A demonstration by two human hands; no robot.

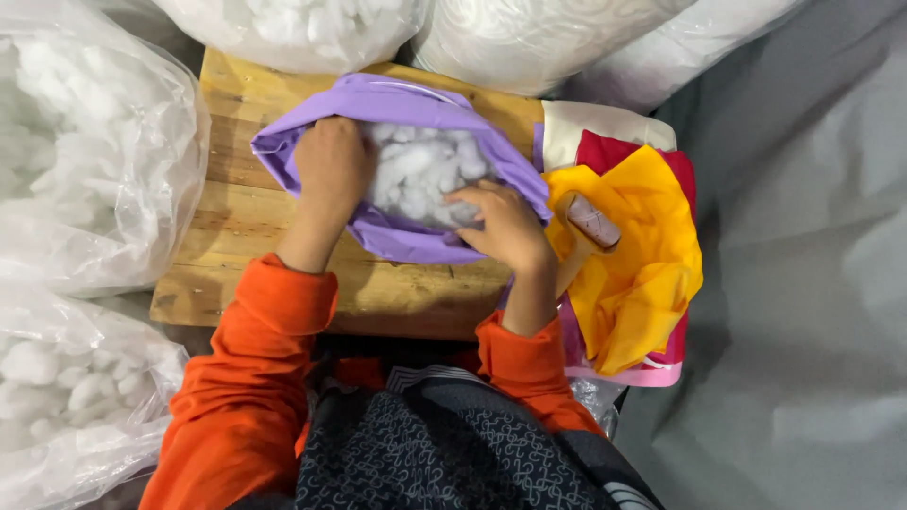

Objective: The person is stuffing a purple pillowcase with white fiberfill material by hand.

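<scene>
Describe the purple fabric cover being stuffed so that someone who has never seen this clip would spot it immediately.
Start at the wooden table in the middle, ringed by clear plastic bags of white stuffing. On its far side lies the purple cover, mouth open with white fibre filling showing, the left hand inside it and the right hand at its rim. The neighbouring yellow cloth and red cloth lie flat and unstuffed.

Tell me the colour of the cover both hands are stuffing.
Light purple cover, with white filling inside; the head view shows it.

A small stuffing workshop: clear plastic sacks of white fibre filling (pixel 85 151) crowd from nine to twelve o'clock around a rough wooden bench (pixel 236 217), coloured fabric covers (pixel 642 255) stacked at three o'clock
</scene>
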